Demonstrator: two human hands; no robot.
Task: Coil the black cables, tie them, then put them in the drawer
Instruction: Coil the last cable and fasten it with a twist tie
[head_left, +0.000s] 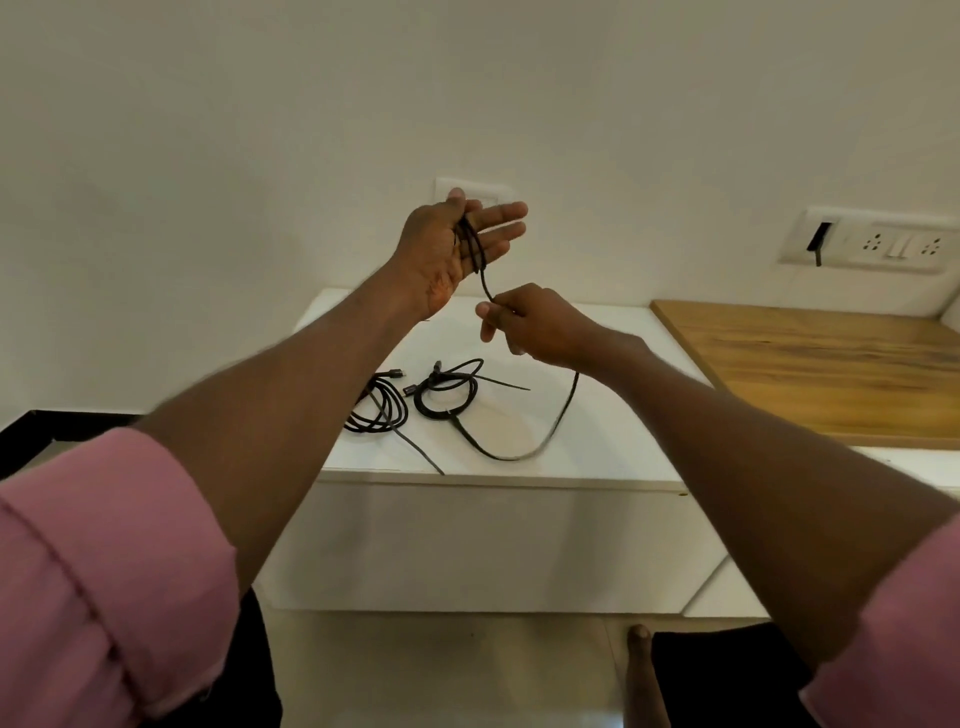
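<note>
Both hands are raised above the white bench (613, 332), in front of the bare wall. The left hand (457, 249) is turned palm up with its fingers stretched out toward the right, and several turns of a black cable (563, 410) lie looped across the palm, pinned under the thumb. The right hand (540, 325) is just below and beside it, thumb and forefinger pinching the same cable where it leaves the loops. From that pinch the cable hangs down in a long slack curve, touches the bench near its front edge and runs back left toward the other cables. Three black cables show in all. The one being wound is mostly in the air, its free length running roughly front to back before bending along the front edge. A tied coil (447, 397) lies flat near the middle of the bench, a thin tie tail sticking out to the right. A looser coil (376, 410) lies just beside it at the left edge, partly hidden by the left forearm, one strand trailing to the front edge. The right half of the bench top is bare white surface. Past its right edge sits a wooden top (831, 369), with a wall socket panel (878, 241) above it. The white front face (467, 545) below the bench's front edge is closed flat.
</note>
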